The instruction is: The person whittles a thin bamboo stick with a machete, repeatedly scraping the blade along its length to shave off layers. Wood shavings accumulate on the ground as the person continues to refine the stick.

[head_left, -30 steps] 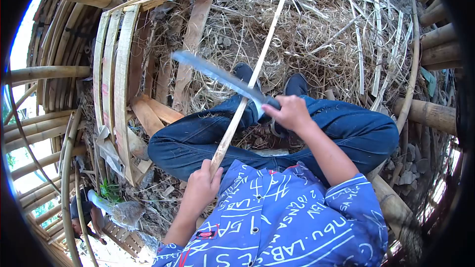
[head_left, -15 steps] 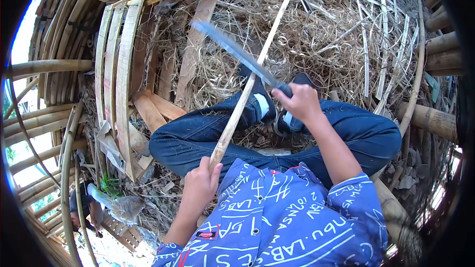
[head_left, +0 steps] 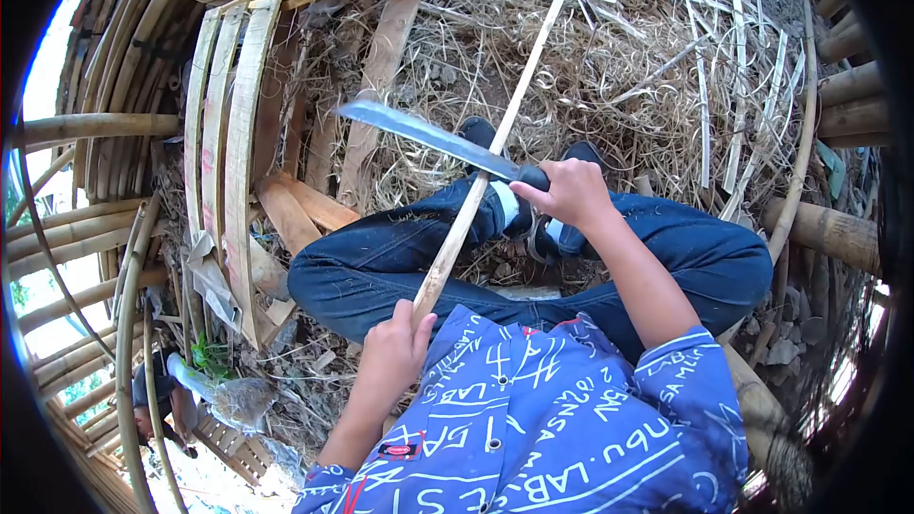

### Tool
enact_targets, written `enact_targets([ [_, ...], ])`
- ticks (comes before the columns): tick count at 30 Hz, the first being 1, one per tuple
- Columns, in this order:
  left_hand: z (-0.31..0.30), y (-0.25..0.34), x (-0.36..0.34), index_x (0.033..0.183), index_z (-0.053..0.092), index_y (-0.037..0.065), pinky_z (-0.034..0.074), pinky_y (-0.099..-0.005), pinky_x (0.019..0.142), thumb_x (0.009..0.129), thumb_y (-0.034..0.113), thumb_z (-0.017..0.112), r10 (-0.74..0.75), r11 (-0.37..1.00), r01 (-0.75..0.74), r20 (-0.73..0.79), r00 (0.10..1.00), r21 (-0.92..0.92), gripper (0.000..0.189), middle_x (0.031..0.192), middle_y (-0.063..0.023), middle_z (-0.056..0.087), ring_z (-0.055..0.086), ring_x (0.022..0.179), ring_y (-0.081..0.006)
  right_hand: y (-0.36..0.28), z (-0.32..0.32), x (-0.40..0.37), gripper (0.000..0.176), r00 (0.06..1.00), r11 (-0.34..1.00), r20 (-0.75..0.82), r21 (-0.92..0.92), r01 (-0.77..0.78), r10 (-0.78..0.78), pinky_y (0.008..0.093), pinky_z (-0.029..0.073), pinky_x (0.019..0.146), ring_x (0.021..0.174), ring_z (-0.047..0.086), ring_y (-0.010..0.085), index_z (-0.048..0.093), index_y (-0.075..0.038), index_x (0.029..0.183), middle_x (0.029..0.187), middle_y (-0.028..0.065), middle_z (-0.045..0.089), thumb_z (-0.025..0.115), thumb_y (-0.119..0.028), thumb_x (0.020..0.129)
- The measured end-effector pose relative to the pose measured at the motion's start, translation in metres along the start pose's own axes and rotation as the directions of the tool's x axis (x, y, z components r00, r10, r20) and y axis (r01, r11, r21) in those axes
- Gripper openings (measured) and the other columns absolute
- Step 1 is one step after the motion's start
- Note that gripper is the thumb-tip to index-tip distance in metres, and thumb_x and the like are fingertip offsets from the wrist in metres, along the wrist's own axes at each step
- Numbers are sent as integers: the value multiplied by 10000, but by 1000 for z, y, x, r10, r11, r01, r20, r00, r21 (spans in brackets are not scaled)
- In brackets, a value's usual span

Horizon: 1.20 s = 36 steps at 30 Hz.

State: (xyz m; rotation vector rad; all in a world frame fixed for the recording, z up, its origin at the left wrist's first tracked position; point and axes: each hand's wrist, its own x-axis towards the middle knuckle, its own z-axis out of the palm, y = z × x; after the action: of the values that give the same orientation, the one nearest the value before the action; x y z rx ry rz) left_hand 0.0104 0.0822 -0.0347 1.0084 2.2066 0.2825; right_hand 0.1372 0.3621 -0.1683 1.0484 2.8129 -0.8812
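My left hand [head_left: 392,354] is closed around the near end of a long, pale wooden strip [head_left: 522,86], which runs up and away to the right between my knees. In my right hand [head_left: 574,192] is the black handle of a large knife [head_left: 419,136]. Its broad grey blade points to the left and lies across the strip near my shoes, close to the handle. Whether the edge touches the wood I cannot tell.
A slatted wooden frame [head_left: 241,124] stands at the left. Curled shavings [head_left: 609,67] and thin strips cover the ground ahead. Bamboo poles [head_left: 833,233] line both sides. Another person [head_left: 164,398] is at the lower left, beyond the poles.
My right hand and the knife have moved a little down toward me, and the blade has turned flatter. The near end of the strip and my left hand have shifted slightly right.
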Motion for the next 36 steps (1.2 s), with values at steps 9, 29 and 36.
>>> enact_targets([
  [9, -1, -3, -3, 904, 484, 4, 473, -547, 549, 974, 273, 584, -67, 997, 66, -31, 997, -48, 296, 643, -265, 609, 613, 628, -474, -30, -11, -26, 703, 992, 995, 76, 1, 100, -99, 456, 532, 580, 609, 671, 350, 677, -30, 703, 607, 173, 643, 555, -710, 831],
  [29, 9, -10, -5, 839, 476, 7, 443, -550, 536, 1006, 251, 528, -112, 992, 109, -45, 993, -68, 300, 622, -254, 586, 603, 620, -469, 3, -4, -9, 679, 1000, 995, 2, -102, 19, -19, 440, 520, 542, 575, 660, 354, 670, -56, 684, 598, 170, 639, 577, -717, 808],
  [36, -3, -9, -3, 840, 481, 5, 454, -549, 539, 1000, 269, 543, -118, 992, 116, -37, 992, -56, 315, 621, -251, 592, 605, 621, -471, -27, -6, -38, 674, 986, 988, 88, -57, 145, -140, 454, 517, 541, 561, 653, 360, 641, -46, 673, 590, 178, 633, 579, -700, 820],
])
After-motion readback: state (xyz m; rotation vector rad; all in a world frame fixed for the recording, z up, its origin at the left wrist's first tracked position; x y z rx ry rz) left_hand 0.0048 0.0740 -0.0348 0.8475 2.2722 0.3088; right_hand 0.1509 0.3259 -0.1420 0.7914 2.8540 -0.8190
